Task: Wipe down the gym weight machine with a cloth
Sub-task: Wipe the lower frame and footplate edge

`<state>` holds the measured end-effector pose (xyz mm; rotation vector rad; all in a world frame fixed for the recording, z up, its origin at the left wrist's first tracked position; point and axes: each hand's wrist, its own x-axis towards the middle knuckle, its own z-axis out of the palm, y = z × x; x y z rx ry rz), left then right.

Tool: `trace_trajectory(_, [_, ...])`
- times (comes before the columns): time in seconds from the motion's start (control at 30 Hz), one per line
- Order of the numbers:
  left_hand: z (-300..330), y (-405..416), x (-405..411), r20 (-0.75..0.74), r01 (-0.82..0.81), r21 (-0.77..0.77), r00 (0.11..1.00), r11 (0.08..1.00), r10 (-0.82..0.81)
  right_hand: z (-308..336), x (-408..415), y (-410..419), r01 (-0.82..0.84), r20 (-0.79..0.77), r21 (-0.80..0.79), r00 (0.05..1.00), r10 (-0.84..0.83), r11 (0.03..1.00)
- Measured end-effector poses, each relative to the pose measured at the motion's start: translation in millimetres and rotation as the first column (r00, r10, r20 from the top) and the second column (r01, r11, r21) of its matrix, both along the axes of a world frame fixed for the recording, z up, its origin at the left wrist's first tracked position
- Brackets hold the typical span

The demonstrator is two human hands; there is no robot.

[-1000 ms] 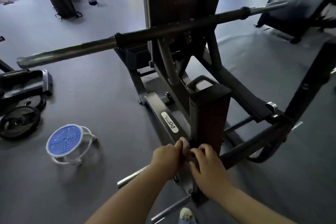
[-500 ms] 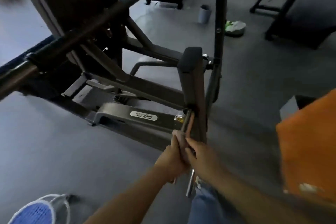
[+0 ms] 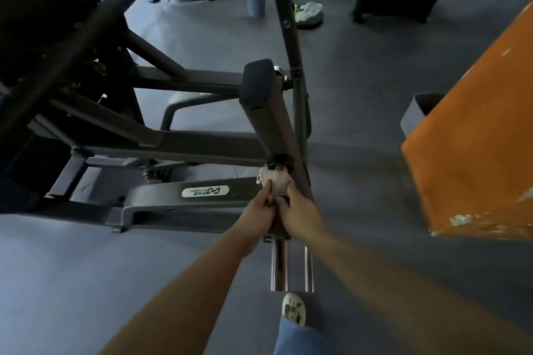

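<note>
A dark grey weight machine (image 3: 184,144) fills the left and middle of the head view, with a thick upright post (image 3: 265,112) and a low arm bearing a white label (image 3: 205,191). A small pale cloth (image 3: 274,181) is bunched at the foot of the post. My left hand (image 3: 259,207) and my right hand (image 3: 297,210) meet there, and both pinch the cloth against the machine. Two chrome weight pegs (image 3: 291,265) stick out toward me just below my hands.
An orange box (image 3: 473,135) stands close on the right. A grey cup (image 3: 255,0) and a green-and-white bundle (image 3: 308,13) lie on the floor behind. More dark machines stand at the back. My shoe (image 3: 293,308) is on the grey floor (image 3: 72,282).
My view has swung to the right around the machine, bringing the orange box in. Both hands have stayed together low on the post, and the pale cloth now shows between them.
</note>
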<state>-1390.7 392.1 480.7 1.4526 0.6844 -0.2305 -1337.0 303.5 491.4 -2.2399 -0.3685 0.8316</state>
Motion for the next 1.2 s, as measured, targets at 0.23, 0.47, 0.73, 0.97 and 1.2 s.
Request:
trace_trajectory(0.23, [-4, 28, 18, -0.048, 0.045, 0.021, 0.998, 0.999, -0.044, -13, 15, 38, 0.183, -0.084, -0.011, 0.979, -0.184, 0.983])
trace_trajectory(0.47, [-4, 52, 23, -0.093, 0.127, -0.126, 0.986, 0.984, -0.139, -21, 13, 47, 0.269, 0.035, -0.135, 0.963, -0.267, 0.954])
trace_trajectory(0.73, [-11, 88, 43, -0.086, 0.438, -0.185, 0.884, 0.879, -0.459, -21, -15, 54, 0.427, 0.199, -0.328, 0.903, -0.38, 0.843])
trace_trajectory(0.97, [4, 90, 21, -0.124, 0.699, -0.253, 0.662, 0.669, -0.739, -29, -75, 46, 0.511, 0.34, -0.514, 0.859, -0.383, 0.689])
trace_trajectory(1.2, [6, 97, 33, -0.129, 0.732, -0.229, 0.631, 0.642, -0.765, -31, -64, 48, 0.606, 0.411, -0.488, 0.794, -0.447, 0.628])
